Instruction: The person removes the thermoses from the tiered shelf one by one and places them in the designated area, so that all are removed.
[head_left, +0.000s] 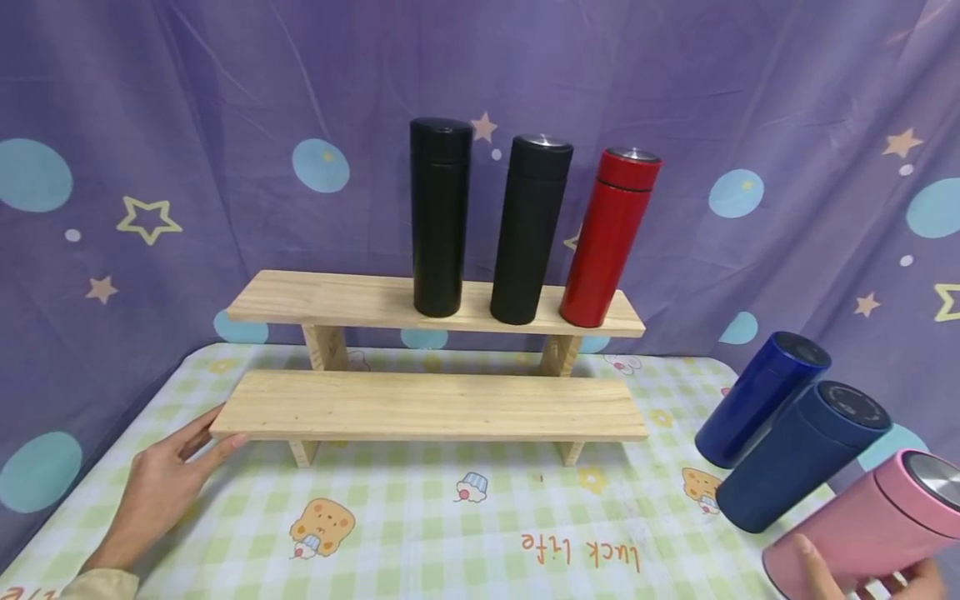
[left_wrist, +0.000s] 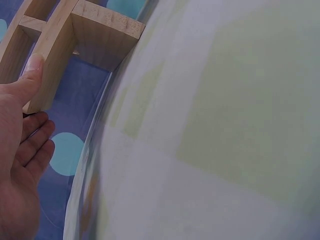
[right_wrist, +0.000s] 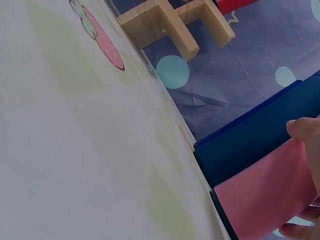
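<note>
At the left end of a two-step wooden shelf (head_left: 427,407), my left hand (head_left: 161,483) pinches the lower board, thumb at its front corner and fingers toward the back. The left wrist view shows the thumb (left_wrist: 31,75) against the board's edge. My right hand (right_wrist: 305,175) is wrapped around a pink thermos bottle (head_left: 870,525) at the lower right, its silver-topped lid pointing up and right. Beside it stand a dark blue thermos (head_left: 798,458) and a brighter blue thermos (head_left: 757,404). Part of the right hand is hidden behind the pink bottle.
On the upper board stand a glossy black thermos (head_left: 439,221), a matte black thermos (head_left: 531,233) and a red thermos (head_left: 611,237). A green-and-white checked cloth (head_left: 405,517) covers the table. Behind hangs a purple curtain (head_left: 247,92) with stars and dots.
</note>
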